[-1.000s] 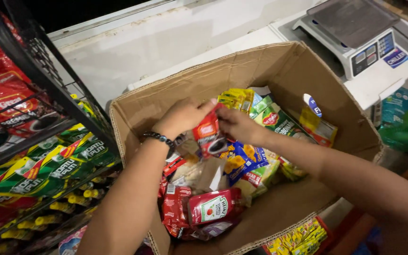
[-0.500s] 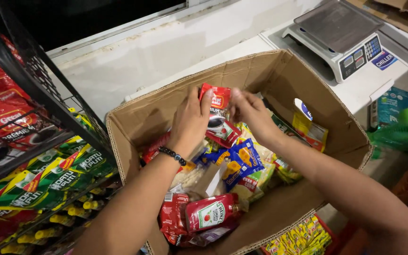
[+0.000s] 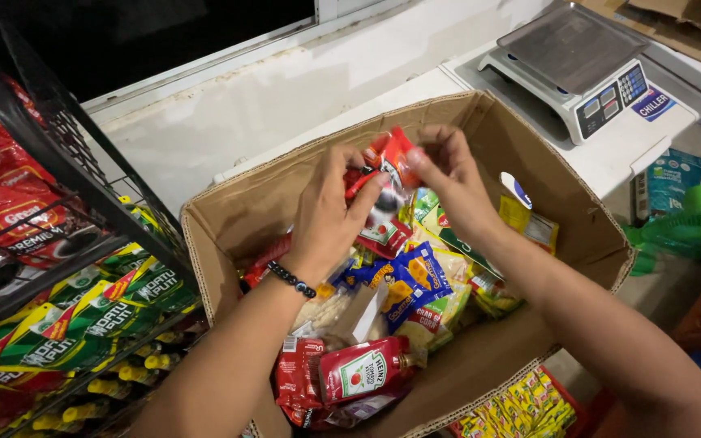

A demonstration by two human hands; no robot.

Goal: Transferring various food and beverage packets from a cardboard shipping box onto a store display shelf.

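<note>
Both hands are raised over the open cardboard box (image 3: 578, 227), and between them they hold a strip of small red sachets (image 3: 389, 182). The left hand (image 3: 330, 215) is closed on the lower part of the strip, with the thumb and the fingers pressing it from the side. The right hand (image 3: 448, 182) pinches the top sachet of the strip between the thumb and the first fingers. The strip hangs almost upright above the back half of the box, and its lowest sachets reach down to the other packets there. A black bead bracelet (image 3: 291, 279) is on the left wrist.

Inside the box lie many packets in a loose heap. A red ketchup pouch (image 3: 364, 369) lies near the front wall of the box, and beside it is a flat red packet (image 3: 298, 381). A blue snack packet (image 3: 403, 280) lies in the middle of the box, just under the hands. Yellow and green packets (image 3: 448, 235) lie toward the right wall of the box.

Behind the box, on a white counter (image 3: 634, 146), stands a digital weighing scale (image 3: 578, 61). To the left of the box is a black wire rack (image 3: 66, 186) filled with red and green sachets. To the right of the box, lower down, is a green plastic thing (image 3: 699, 215); I cannot tell what it is.
</note>
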